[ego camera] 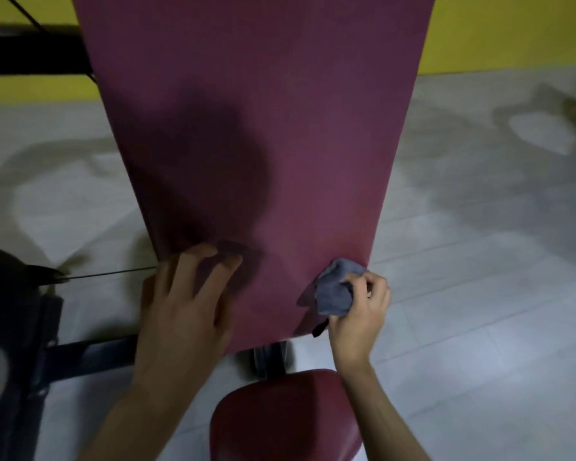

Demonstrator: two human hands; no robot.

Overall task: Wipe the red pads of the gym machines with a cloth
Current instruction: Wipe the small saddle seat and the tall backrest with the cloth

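The right hand (358, 304) bunches the grey cloth (335, 287) against the long red pad (246, 128) at five o'clock. Soft and light, it looks best gripped wadded. The left hand (183, 294) rests spread at seven o'clock.

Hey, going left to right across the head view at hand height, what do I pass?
dark machine frame → left hand → red back pad → grey cloth → right hand → pale tiled floor
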